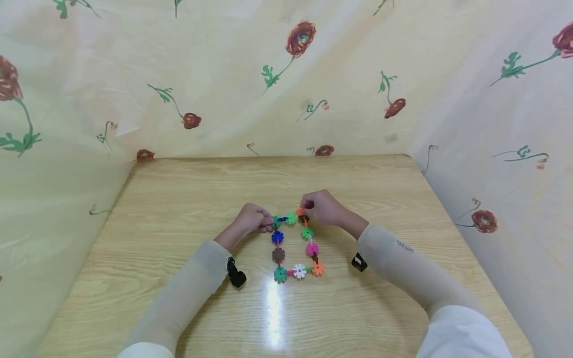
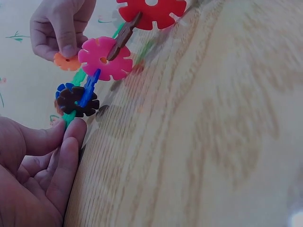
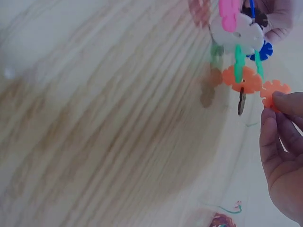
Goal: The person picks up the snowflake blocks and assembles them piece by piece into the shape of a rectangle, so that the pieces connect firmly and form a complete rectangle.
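Note:
Notched plastic snowflake discs, slotted edge to edge, form a rectangular frame on the table. My left hand is at its far left corner, pinching a green disc between thumb and fingers. At the far right corner my right hand pinches an orange disc by its edge. A light green disc lies between the two hands. Down the left side run a blue disc and a grey-brown disc. The right side has a pink disc. A white disc is in the near side.
The wooden table reaches back to a cloth wall printed with red flowers. Similar cloth hangs at both sides. Black camera mounts hang at the wrists. Light glares on the tabletop just nearer than the disc frame.

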`<state>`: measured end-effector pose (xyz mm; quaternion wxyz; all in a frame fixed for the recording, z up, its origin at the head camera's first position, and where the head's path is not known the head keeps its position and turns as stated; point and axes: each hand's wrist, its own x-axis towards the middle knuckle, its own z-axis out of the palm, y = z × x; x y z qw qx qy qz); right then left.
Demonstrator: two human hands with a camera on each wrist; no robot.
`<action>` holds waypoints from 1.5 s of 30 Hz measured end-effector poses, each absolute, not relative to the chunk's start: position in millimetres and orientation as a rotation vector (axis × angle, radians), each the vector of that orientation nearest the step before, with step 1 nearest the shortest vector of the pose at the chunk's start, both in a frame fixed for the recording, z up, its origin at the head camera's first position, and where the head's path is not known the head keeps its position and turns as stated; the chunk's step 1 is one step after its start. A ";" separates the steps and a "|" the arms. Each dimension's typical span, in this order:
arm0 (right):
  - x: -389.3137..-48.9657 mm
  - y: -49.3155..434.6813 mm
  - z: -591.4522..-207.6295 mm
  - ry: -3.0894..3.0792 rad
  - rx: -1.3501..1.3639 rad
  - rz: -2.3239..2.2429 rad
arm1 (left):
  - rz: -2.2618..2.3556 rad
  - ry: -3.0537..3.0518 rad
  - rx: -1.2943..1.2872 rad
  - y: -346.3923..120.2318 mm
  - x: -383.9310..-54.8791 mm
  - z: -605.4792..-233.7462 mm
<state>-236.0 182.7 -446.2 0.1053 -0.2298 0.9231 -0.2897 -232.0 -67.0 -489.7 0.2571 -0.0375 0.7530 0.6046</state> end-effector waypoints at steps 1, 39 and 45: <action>-235.6 183.7 -446.0 2.724 -0.678 -0.861 | 1.644 2.039 -0.105 -67.0 -232.1 -489.5; -234.9 176.5 -445.4 2.661 -0.735 -0.975 | 1.652 2.077 -0.136 -65.0 -233.4 -492.9; -236.8 175.1 -447.6 2.680 -0.743 -0.955 | 1.666 2.080 -0.137 -64.0 -233.7 -493.6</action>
